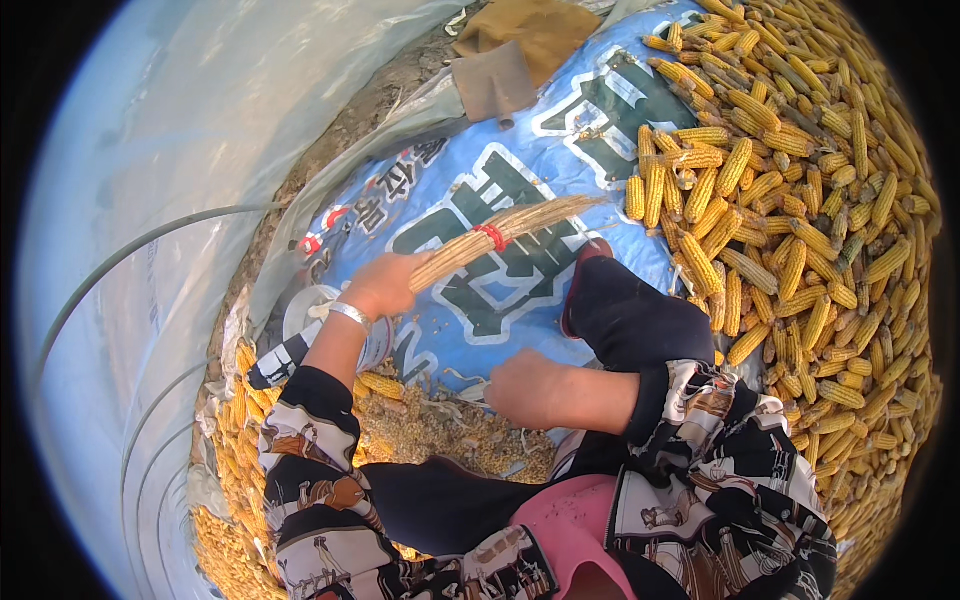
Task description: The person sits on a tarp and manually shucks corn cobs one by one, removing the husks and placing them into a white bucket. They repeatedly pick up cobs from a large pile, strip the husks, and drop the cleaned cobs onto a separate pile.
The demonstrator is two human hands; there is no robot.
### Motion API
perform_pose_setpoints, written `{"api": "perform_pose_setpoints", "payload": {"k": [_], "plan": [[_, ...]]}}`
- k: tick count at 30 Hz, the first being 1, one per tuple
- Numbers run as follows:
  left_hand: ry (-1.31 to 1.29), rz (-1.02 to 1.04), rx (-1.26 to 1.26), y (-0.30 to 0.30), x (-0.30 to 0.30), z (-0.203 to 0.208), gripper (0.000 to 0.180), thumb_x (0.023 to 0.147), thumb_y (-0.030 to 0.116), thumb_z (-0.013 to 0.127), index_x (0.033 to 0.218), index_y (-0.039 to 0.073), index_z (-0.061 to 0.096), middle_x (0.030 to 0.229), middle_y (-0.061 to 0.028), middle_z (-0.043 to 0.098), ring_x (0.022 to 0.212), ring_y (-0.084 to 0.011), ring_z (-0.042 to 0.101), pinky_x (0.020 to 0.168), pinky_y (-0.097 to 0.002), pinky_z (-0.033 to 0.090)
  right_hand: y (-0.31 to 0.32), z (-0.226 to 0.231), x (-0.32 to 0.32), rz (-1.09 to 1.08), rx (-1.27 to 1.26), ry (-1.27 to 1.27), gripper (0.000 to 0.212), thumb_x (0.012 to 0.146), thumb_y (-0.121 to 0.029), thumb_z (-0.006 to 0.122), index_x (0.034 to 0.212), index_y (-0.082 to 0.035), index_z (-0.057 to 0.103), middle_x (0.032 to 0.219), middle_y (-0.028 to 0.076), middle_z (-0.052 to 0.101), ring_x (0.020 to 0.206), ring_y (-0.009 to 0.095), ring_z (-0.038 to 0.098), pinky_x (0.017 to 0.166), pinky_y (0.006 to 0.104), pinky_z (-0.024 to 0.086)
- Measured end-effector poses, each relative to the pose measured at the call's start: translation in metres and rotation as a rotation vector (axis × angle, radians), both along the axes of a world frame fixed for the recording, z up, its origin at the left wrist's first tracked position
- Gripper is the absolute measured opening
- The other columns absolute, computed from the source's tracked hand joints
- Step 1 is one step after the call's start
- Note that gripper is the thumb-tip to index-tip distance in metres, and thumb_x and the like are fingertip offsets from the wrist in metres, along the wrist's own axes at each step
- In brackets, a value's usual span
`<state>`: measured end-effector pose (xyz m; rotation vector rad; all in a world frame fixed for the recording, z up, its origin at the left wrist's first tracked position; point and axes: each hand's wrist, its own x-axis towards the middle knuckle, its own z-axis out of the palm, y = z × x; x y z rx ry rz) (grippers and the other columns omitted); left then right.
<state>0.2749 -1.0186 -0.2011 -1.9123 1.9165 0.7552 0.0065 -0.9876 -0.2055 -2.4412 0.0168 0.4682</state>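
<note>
My left hand [383, 288], with a silver bracelet at its wrist, grips a straw hand broom [450, 258] bound with a red tie. The broom's bristles point away to the upper right, over a blue printed sheet [600, 240]. My right hand [530, 390] is closed in a fist above my lap. A pale sliver shows beside its knuckles, and I cannot make out what the fist holds, if anything. Loose corn kernels [440, 435] lie heaped between my arms, below the sheet's near edge.
Corn cobs [800, 240] are piled high along the right side, with more cobs [245, 400] at the left. A white container [305, 312] sits partly behind my left wrist. Clear plastic sheeting [180, 170] over curved hoops walls the left side. Brown cloth [530, 35] lies at the far edge.
</note>
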Motion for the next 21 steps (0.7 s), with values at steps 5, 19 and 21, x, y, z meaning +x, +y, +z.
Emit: {"api": "perform_pose_setpoints", "payload": {"k": [5,19,21], "plan": [[-0.052,0.187,-0.114,-0.026,-0.068,-0.071,0.069,0.078,0.008,0.061,0.143,0.022,0.044,0.098,-0.0177,0.069,0.095,-0.0359,0.066,0.082,-0.0456,0.053,0.003,0.003,0.006,0.004,0.000,0.002,0.016,0.075,-0.018,0.071,0.087,-0.007,0.073,0.086,0.010,0.071,0.081,0.028,0.069,0.065,0.0407,0.053],[-0.232,0.004,0.415,0.230,-0.015,-0.005,0.071,0.072,0.004,0.067,0.138,0.020,0.046,0.090,-0.0161,0.066,0.086,-0.0366,0.065,0.074,-0.0471,0.051,-0.036,0.002,-0.038,-0.152,-0.113,0.051,0.034,0.075,-0.027,0.076,0.099,-0.006,0.062,0.092,0.014,0.064,0.092,0.034,0.064,0.076,0.0440,0.050],[-0.197,0.087,0.412,0.263,-0.019,0.021,0.062,0.075,0.011,0.070,0.134,0.015,0.050,0.083,-0.0151,0.066,0.082,-0.0300,0.068,0.067,-0.0418,0.054,-0.033,0.004,-0.041,-0.142,-0.094,0.045,0.031,0.077,-0.028,0.075,0.094,-0.003,0.066,0.089,0.016,0.067,0.093,0.034,0.065,0.078,0.0442,0.052]]}}
